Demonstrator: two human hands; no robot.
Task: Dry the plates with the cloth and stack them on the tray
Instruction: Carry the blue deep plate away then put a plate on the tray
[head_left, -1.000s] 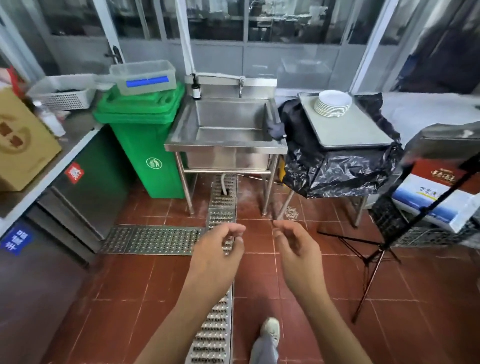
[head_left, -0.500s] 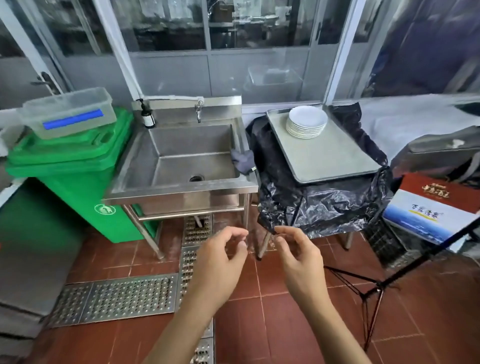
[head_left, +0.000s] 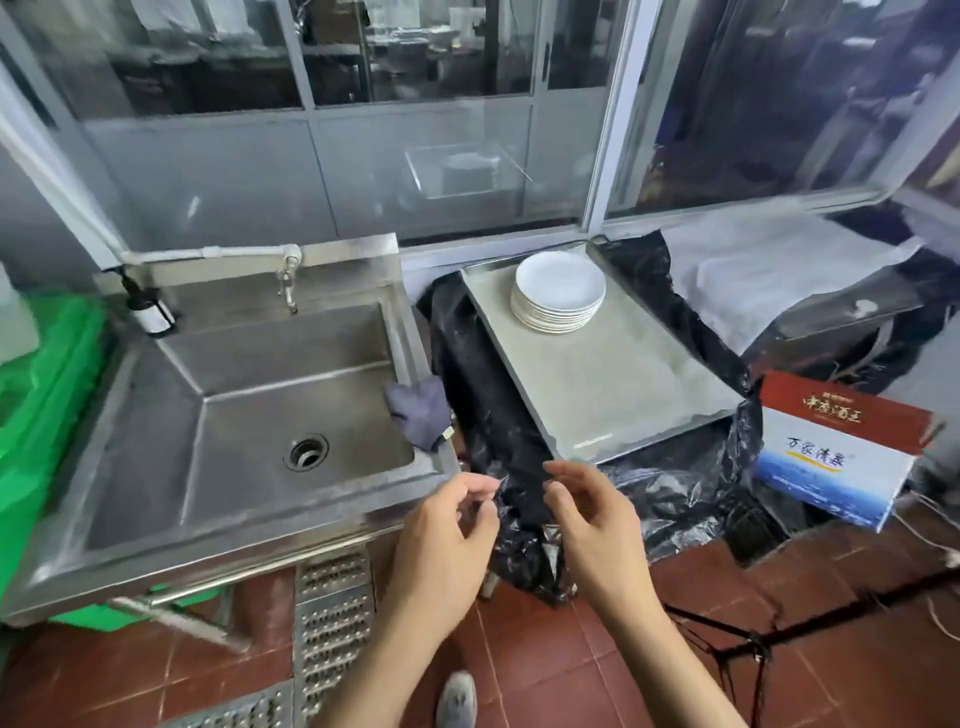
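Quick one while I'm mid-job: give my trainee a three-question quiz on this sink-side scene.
1. True or false: the plates are stacked at the tray's far end.
2. Where is the cloth? A) in a hand B) draped over the sink's right rim C) on the tray
3. What do the left hand and right hand hold?

Key: 1 true; 2 B; 3 nothing.

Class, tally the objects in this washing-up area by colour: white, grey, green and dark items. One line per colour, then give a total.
White: 1, the stack of plates (count it as one stack)
Grey: 3, the cloth, tray and sink
Green: 1, the bin
Dark: 1, the soap bottle
Total: 6
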